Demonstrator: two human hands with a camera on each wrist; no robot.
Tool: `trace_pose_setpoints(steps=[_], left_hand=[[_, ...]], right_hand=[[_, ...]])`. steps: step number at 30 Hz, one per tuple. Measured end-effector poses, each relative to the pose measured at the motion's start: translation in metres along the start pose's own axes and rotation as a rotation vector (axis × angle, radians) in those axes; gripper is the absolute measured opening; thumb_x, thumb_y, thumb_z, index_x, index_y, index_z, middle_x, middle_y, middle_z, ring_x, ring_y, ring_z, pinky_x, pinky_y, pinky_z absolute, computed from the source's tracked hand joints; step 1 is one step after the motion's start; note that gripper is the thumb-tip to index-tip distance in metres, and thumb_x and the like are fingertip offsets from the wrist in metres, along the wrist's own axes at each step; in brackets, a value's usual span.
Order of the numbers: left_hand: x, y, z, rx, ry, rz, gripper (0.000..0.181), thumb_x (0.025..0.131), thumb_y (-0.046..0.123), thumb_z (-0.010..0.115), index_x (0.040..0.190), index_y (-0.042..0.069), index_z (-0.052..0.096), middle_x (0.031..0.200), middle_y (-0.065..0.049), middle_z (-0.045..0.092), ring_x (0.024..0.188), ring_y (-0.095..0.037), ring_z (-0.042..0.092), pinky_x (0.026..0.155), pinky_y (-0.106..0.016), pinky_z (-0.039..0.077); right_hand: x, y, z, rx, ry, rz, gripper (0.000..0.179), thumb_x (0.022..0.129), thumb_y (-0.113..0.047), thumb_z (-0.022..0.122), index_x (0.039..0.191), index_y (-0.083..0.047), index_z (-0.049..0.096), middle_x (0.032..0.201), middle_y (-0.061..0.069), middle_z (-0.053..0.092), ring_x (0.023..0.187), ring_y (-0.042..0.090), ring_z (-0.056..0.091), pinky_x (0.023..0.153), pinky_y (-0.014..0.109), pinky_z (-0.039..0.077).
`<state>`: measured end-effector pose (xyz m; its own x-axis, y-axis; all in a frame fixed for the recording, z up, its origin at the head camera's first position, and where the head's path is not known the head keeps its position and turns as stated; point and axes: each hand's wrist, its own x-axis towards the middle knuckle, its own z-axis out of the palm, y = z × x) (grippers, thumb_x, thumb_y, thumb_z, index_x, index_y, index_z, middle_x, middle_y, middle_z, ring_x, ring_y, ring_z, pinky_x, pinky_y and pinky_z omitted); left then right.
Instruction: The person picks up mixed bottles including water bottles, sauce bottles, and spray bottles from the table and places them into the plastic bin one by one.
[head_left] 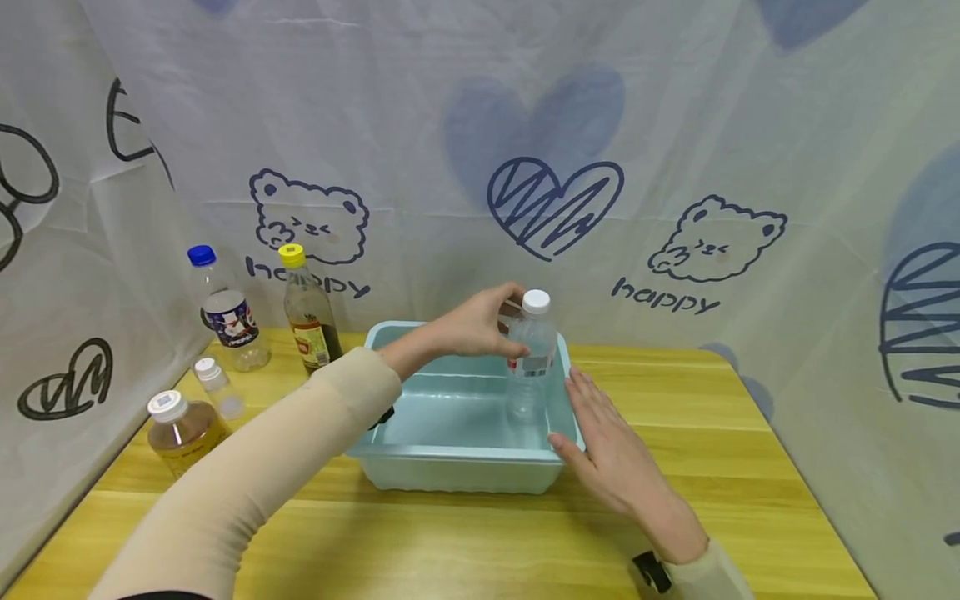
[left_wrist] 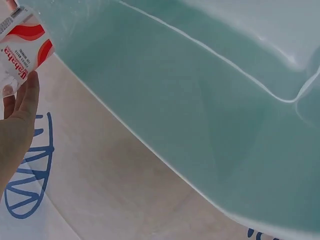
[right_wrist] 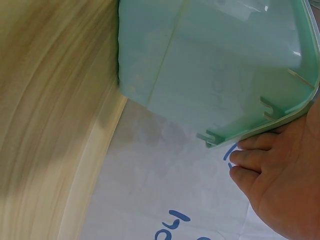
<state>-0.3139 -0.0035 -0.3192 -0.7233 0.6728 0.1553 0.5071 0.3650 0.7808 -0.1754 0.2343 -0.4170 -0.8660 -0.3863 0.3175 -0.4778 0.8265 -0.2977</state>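
Note:
A clear plastic water bottle with a white cap stands roughly upright inside the right end of a light blue plastic basin. My left hand reaches over the basin and grips the bottle round its upper part. In the left wrist view the fingers of the left hand lie against the bottle's red and white label. My right hand rests on the basin's right rim, its fingers fairly straight. In the right wrist view that hand touches the rim from outside.
At the left of the wooden table stand a blue-capped bottle, a yellow-capped bottle of dark liquid, a small white-capped bottle and a white-capped bottle of brown liquid. A printed cloth hangs behind.

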Motion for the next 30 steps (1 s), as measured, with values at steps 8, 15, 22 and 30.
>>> trace_pose_setpoints(steps=[8,15,22,30], left_hand=[[0.003,-0.009,0.005,-0.012,-0.027,-0.019,0.067,0.082,0.002,0.085,0.139,-0.003,0.048,0.139,-0.016,0.057,0.131,-0.033,0.058,0.108,-0.048,0.053],[0.003,-0.016,0.008,0.004,-0.039,-0.041,0.067,0.081,0.001,0.085,0.137,-0.002,0.049,0.138,-0.016,0.057,0.131,-0.032,0.058,0.104,-0.041,0.055],[0.002,-0.019,0.009,0.012,-0.034,-0.05,0.071,0.082,0.001,0.085,0.142,-0.003,0.047,0.142,-0.018,0.054,0.134,-0.035,0.055,0.109,-0.044,0.052],[0.001,-0.019,0.009,0.045,-0.029,-0.049,0.075,0.083,0.005,0.087,0.145,-0.002,0.046,0.148,-0.017,0.053,0.137,-0.035,0.053,0.114,-0.043,0.048]], right_hand=[[0.0,0.0,0.0,0.005,0.013,-0.01,0.078,0.108,-0.046,0.049,0.163,0.004,0.022,0.172,0.014,0.014,0.157,0.036,0.02,0.127,0.054,0.023],[0.001,-0.001,0.0,0.003,0.009,-0.006,0.078,0.108,-0.046,0.049,0.163,0.003,0.023,0.173,0.013,0.014,0.158,0.036,0.019,0.127,0.054,0.023],[0.001,-0.002,0.0,0.003,0.008,-0.008,0.078,0.108,-0.046,0.049,0.163,0.003,0.023,0.172,0.014,0.014,0.158,0.035,0.019,0.126,0.053,0.023],[0.0,-0.001,0.0,0.0,0.01,-0.012,0.077,0.108,-0.045,0.049,0.162,0.004,0.024,0.172,0.014,0.015,0.157,0.036,0.02,0.126,0.053,0.023]])
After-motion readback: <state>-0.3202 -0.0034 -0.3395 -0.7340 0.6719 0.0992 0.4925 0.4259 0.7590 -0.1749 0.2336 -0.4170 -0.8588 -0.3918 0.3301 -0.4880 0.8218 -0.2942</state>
